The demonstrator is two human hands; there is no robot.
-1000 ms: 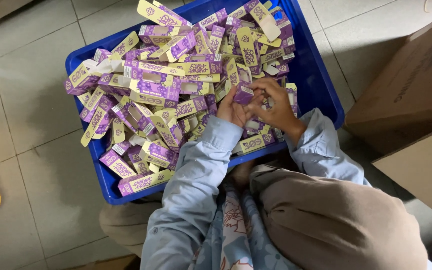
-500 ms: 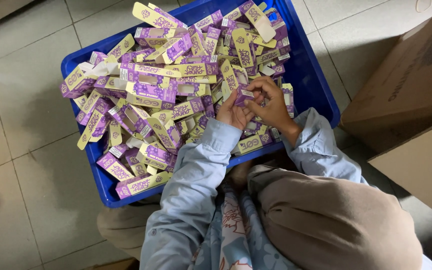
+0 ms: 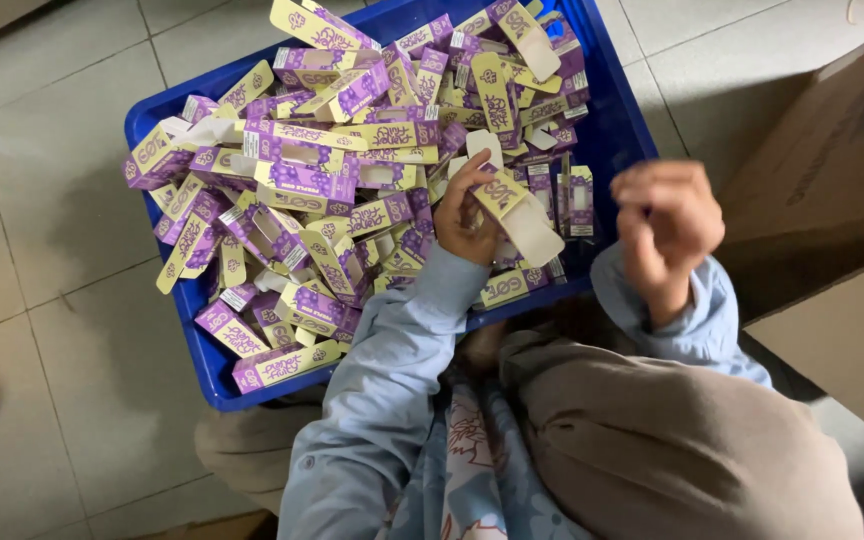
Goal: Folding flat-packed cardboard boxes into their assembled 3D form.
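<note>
Tiled floor, blue crate (image 3: 620,130); left hand (image 3: 467,212) holds carton (image 3: 518,205); right hand (image 3: 667,222) (blurred) lifted away

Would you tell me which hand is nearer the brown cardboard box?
Right. The right hand hovers beside the cardboard box; the left hand is farther off, holding a purple carton.

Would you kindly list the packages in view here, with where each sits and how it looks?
Small cartons: heaped in the blue crate, slim, purple and pale yellow.
Held carton: in the left hand, one end flap open.
Cardboard boxes: right of the crate, large, plain brown.
Right hand: raised, loosely closed, nothing visible in it.
</note>
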